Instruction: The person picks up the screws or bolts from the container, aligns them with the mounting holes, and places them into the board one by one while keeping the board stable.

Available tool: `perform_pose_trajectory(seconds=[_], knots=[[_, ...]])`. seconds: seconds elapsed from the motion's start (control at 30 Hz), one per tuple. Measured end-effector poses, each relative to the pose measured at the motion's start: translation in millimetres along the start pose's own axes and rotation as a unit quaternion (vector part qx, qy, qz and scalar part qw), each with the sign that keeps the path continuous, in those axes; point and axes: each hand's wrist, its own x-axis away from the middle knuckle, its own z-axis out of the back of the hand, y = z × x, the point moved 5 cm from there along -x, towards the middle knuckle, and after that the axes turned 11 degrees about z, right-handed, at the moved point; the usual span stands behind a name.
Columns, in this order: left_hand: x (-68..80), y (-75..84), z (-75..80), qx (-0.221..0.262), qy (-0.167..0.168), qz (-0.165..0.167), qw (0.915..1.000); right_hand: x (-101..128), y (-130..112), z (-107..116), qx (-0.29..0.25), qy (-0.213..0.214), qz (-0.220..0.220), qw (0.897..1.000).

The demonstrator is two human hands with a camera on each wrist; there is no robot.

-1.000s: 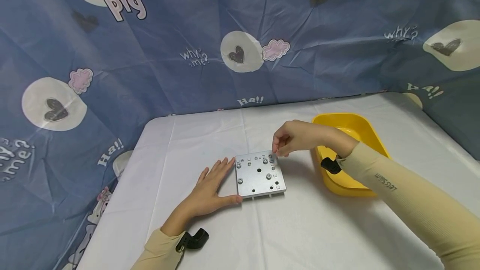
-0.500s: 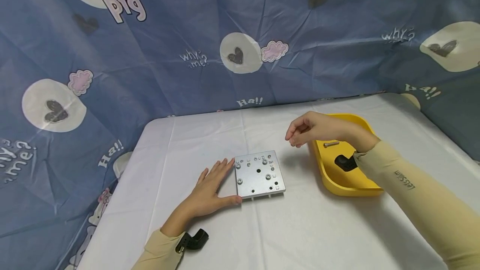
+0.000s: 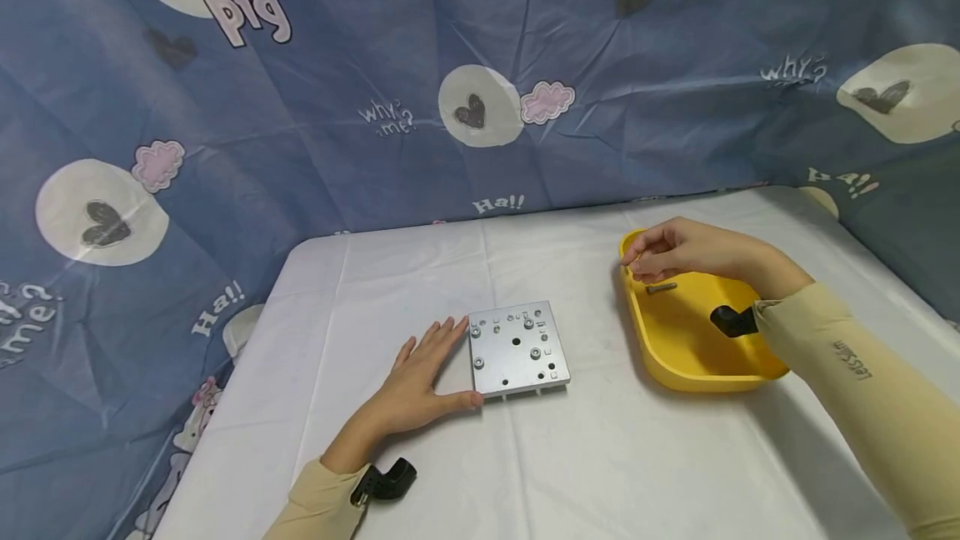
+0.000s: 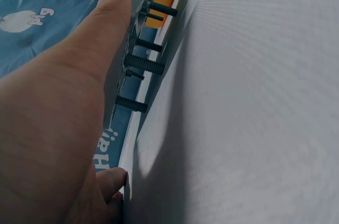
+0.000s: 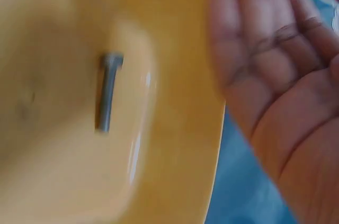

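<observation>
A square metal plate point(image 3: 517, 348) with holes and several screws in it lies on the white table. My left hand point(image 3: 423, 373) rests flat beside its left edge, thumb point(image 4: 111, 17) against the plate's near corner. In the left wrist view the screw shafts point(image 4: 143, 64) stick out beneath the plate. My right hand point(image 3: 660, 252) hovers over the far left corner of the yellow tray point(image 3: 678, 357), fingers loosely curled, holding nothing. A single metal screw point(image 3: 662, 287) lies in the tray just below the fingers; the right wrist view shows that screw point(image 5: 107, 91) beside my open palm point(image 5: 280, 91).
A blue patterned cloth point(image 3: 337, 90) hangs behind and left of the table. The white tablecloth point(image 3: 600, 457) stretches in front of the plate and tray. Black wrist camera mounts point(image 3: 386, 480) sit on both sleeves.
My right hand left the plate's far right corner and moved right to the yellow tray, uncovering a screw in it. The left hand and plate stayed still.
</observation>
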Motion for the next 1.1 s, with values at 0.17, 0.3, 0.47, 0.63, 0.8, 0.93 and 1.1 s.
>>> perform_pose_trajectory(seconds=[0.17, 0.3, 0.47, 0.63, 0.8, 0.93, 1.1], knots=[[2.8, -1.7, 0.5, -0.002, 0.003, 0.004, 1.0000, 10, 18, 8, 0.015, -0.004, -0.070, 0.997], [5.2, -3.0, 0.5, -0.002, 0.003, 0.010, 0.9999, 11, 32, 6, 0.026, -0.017, -0.118, 0.993], [4.1, -1.2, -1.3, 0.007, 0.000, 0.005, 1.0000, 12, 42, 3, 0.047, -0.034, -0.148, 0.987], [2.3, -2.1, -3.7, 0.002, -0.003, 0.008, 1.0000, 11, 44, -2, 0.049, -0.044, -0.152, 0.986], [1.3, -1.7, -3.4, -0.002, -0.001, 0.007, 1.0000, 7, 44, -3, 0.057, -0.054, -0.142, 0.987], [0.6, -1.2, -2.7, -0.004, 0.000, 0.004, 1.0000, 3, 44, -3, 0.060, -0.059, -0.133, 0.988], [0.1, -1.3, -2.4, -0.002, 0.006, -0.001, 1.0000, 0, 44, -3, 0.061, -0.059, -0.131, 0.988]])
